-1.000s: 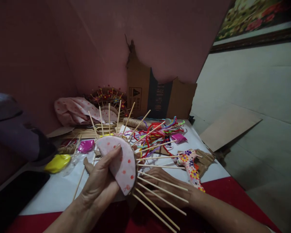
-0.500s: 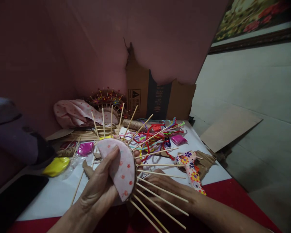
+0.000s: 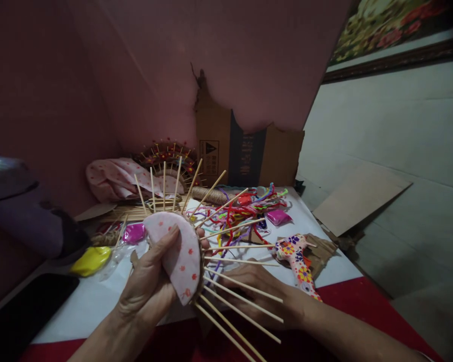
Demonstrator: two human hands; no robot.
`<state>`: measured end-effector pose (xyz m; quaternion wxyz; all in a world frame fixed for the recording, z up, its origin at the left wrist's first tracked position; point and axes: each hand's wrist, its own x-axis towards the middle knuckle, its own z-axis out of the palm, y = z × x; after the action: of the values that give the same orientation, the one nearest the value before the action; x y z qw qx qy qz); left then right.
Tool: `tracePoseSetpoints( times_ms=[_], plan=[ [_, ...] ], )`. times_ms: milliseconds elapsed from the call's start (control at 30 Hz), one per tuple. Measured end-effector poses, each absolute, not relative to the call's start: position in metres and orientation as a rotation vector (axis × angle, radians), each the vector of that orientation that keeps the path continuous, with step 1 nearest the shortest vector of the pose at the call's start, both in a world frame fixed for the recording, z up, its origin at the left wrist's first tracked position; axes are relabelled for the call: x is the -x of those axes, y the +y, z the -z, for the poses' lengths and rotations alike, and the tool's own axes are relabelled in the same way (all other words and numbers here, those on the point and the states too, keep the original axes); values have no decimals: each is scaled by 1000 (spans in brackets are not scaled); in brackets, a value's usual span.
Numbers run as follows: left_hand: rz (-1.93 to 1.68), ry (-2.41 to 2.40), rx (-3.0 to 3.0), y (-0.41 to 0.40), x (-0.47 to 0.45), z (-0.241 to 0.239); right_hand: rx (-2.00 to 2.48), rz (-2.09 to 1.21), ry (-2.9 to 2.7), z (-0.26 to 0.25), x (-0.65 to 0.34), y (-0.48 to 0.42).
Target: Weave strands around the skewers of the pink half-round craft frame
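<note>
My left hand (image 3: pixel 149 284) grips a half-round piece covered in pink dotted fabric (image 3: pixel 179 254), with several thin wooden sticks (image 3: pixel 234 309) fanning out from its curved edge. My right hand (image 3: pixel 254 289) is behind the sticks, its fingers reaching to the rim of the half-round piece; most of it is hidden by the sticks. The piece is held upright above the white sheet (image 3: pixel 90 296) on the table.
Behind lie coloured pipe cleaners (image 3: pixel 245 208), a flowered glue gun (image 3: pixel 298 261), a twine spool (image 3: pixel 207 194), spare sticks (image 3: pixel 132 211), pink (image 3: pixel 134 233) and yellow (image 3: pixel 90 259) bags, pink dotted cloth (image 3: pixel 117 178), a finished stick fan (image 3: pixel 169 156), a cardboard box (image 3: pixel 245 151). A purple object (image 3: pixel 22 206) is at left.
The fabric piece with its sticks has shifted slightly left and turned a little in my hands. The view has drifted a bit. My grip is unchanged.
</note>
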<state>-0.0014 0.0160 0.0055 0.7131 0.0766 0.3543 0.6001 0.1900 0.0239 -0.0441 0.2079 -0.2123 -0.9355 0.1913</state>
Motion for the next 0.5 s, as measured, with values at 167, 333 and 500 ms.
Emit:
tracePoseSetpoints(
  times_ms=[167, 333, 500],
  plan=[
    [-1320, 776, -219, 19, 7, -5, 587, -432, -2561, 42, -193, 26],
    [-1386, 740, -219, 27, 13, -5, 520, -289, -2456, 43, -197, 28],
    [-1441, 769, -244, 31, 18, -8, 658, -634, -2390, 39, -197, 32]
  ],
)
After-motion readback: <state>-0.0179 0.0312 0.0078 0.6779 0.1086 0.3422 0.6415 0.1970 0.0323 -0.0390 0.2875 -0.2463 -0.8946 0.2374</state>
